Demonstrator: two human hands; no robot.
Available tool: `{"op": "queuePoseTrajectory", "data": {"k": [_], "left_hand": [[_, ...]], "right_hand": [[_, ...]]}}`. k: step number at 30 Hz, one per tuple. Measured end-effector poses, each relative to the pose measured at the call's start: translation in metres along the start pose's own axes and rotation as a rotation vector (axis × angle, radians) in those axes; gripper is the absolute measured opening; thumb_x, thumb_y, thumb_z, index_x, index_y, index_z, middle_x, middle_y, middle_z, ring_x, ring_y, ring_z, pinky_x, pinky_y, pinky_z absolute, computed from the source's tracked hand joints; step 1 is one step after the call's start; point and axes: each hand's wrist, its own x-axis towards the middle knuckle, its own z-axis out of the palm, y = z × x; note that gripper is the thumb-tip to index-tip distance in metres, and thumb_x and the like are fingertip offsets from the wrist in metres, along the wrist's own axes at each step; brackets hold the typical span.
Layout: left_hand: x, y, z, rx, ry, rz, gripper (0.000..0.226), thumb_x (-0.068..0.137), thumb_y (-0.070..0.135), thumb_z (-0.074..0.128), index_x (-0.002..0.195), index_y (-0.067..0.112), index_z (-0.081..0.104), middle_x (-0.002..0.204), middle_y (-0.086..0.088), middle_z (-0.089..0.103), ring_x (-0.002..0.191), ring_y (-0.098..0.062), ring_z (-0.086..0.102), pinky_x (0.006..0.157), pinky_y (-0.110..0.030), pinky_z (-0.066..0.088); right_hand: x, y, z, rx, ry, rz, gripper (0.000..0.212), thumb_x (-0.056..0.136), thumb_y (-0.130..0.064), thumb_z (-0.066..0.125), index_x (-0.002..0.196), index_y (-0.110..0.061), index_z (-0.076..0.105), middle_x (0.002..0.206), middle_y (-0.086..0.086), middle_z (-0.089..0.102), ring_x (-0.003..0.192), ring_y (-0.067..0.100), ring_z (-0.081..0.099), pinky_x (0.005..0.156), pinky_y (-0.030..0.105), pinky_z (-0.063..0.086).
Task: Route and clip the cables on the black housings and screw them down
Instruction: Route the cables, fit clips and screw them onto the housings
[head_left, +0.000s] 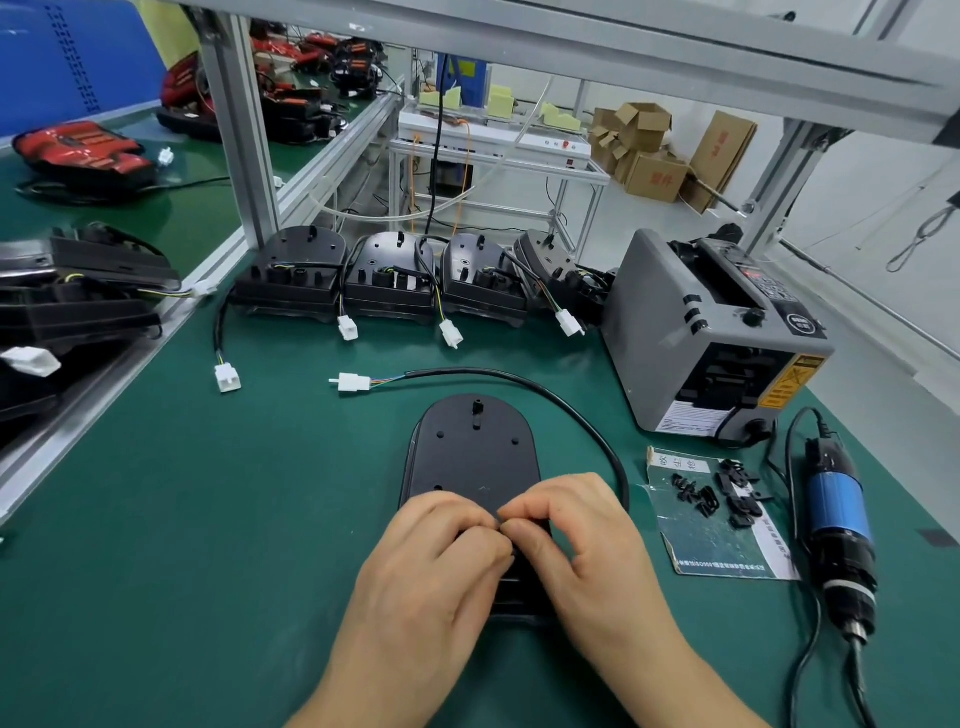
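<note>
A flat black housing (472, 452) lies on the green mat in front of me. Its black cable (561, 400) loops out from under my right hand, round the right side and back to a white connector (354, 383). My left hand (436, 551) and my right hand (582, 530) meet over the housing's near end, fingers curled, fingertips pinching something small and dark between them; what it is stays hidden. Small black clips (727, 491) lie on a printed card to the right. An electric screwdriver (839, 530) with a blue band lies further right.
Several black housings (387, 280) with white connectors stand in a row at the back. A grey tape dispenser (711, 332) sits at the back right. More housings (72, 291) are stacked at the left beside an aluminium rail. Red assemblies lie on the far bench.
</note>
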Motion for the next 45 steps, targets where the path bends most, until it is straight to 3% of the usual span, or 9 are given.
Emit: {"op": "queuePoseTrajectory", "data": {"k": [5,9,15,20,24,27,33,42,45], "left_hand": [[0.001,0.000,-0.003,-0.043,-0.029,-0.042,0.010,0.086,0.020,0.061,0.081,0.013,0.067,0.089,0.010,0.063,0.094,-0.013,0.055,0.086,-0.022,0.044],[0.005,0.004,-0.008,-0.088,-0.095,-0.160,0.012,0.083,0.030,0.059,0.082,0.020,0.066,0.088,0.018,0.060,0.100,-0.008,0.049,0.092,-0.014,0.036],[0.012,0.009,-0.013,-0.101,-0.182,-0.399,0.015,0.075,0.033,0.069,0.086,0.030,0.058,0.090,0.022,0.053,0.108,0.001,0.041,0.086,-0.006,0.030],[0.018,0.011,-0.015,-0.065,-0.295,-0.387,0.017,0.077,0.045,0.061,0.091,0.035,0.059,0.095,0.026,0.044,0.114,0.009,0.025,0.090,-0.002,0.021],[0.023,0.013,-0.015,-0.104,-0.312,-0.448,0.012,0.077,0.040,0.065,0.084,0.037,0.056,0.094,0.025,0.044,0.113,0.011,0.023,0.088,-0.001,0.021],[0.024,0.014,-0.013,-0.120,-0.306,-0.488,0.016,0.076,0.034,0.069,0.079,0.039,0.053,0.093,0.024,0.044,0.113,0.013,0.021,0.089,-0.001,0.021],[0.022,0.013,-0.013,-0.170,-0.296,-0.501,0.017,0.076,0.027,0.072,0.080,0.037,0.059,0.093,0.024,0.048,0.112,0.012,0.026,0.087,0.000,0.021],[0.015,0.008,-0.022,-0.175,-0.263,-0.422,0.011,0.081,0.028,0.069,0.082,0.034,0.060,0.099,0.024,0.050,0.110,-0.001,0.040,0.085,-0.006,0.029],[0.010,0.009,-0.019,-0.205,-0.222,-0.412,0.013,0.081,0.026,0.069,0.085,0.035,0.060,0.099,0.022,0.053,0.108,-0.002,0.043,0.096,-0.009,0.027]], "right_hand": [[0.005,-0.004,-0.012,0.223,-0.199,0.250,0.017,0.087,-0.018,0.065,0.078,-0.031,0.070,0.081,-0.020,0.067,0.086,0.002,0.058,0.076,0.013,0.040],[0.017,-0.007,-0.021,0.326,-0.320,0.411,0.017,0.084,-0.010,0.067,0.078,-0.024,0.073,0.073,-0.014,0.069,0.070,-0.001,0.058,0.070,0.014,0.044],[0.019,-0.008,-0.025,0.323,-0.338,0.432,0.020,0.079,-0.008,0.072,0.073,-0.027,0.070,0.069,-0.013,0.066,0.066,0.000,0.055,0.068,0.017,0.045],[0.024,-0.010,-0.027,0.345,-0.386,0.463,0.018,0.079,-0.008,0.072,0.072,-0.024,0.072,0.068,-0.008,0.067,0.064,0.002,0.056,0.065,0.018,0.044],[0.026,-0.010,-0.030,0.358,-0.396,0.489,0.020,0.078,-0.008,0.073,0.070,-0.026,0.072,0.074,-0.003,0.071,0.069,0.006,0.061,0.069,0.022,0.049],[0.029,-0.011,-0.030,0.354,-0.421,0.504,0.018,0.077,-0.008,0.074,0.072,-0.025,0.071,0.066,-0.011,0.068,0.062,-0.001,0.058,0.063,0.014,0.046],[0.037,-0.012,-0.034,0.200,-0.524,0.482,0.007,0.076,-0.018,0.077,0.076,-0.022,0.070,0.071,-0.005,0.068,0.065,0.004,0.056,0.068,0.025,0.049],[0.036,-0.008,-0.039,0.335,-0.534,0.510,0.016,0.075,-0.012,0.077,0.067,-0.023,0.071,0.061,-0.011,0.064,0.057,0.000,0.053,0.058,0.011,0.042],[0.039,-0.006,-0.040,0.312,-0.579,0.517,0.013,0.075,-0.016,0.077,0.070,-0.026,0.072,0.070,-0.009,0.065,0.065,0.003,0.055,0.065,0.015,0.043]]}}
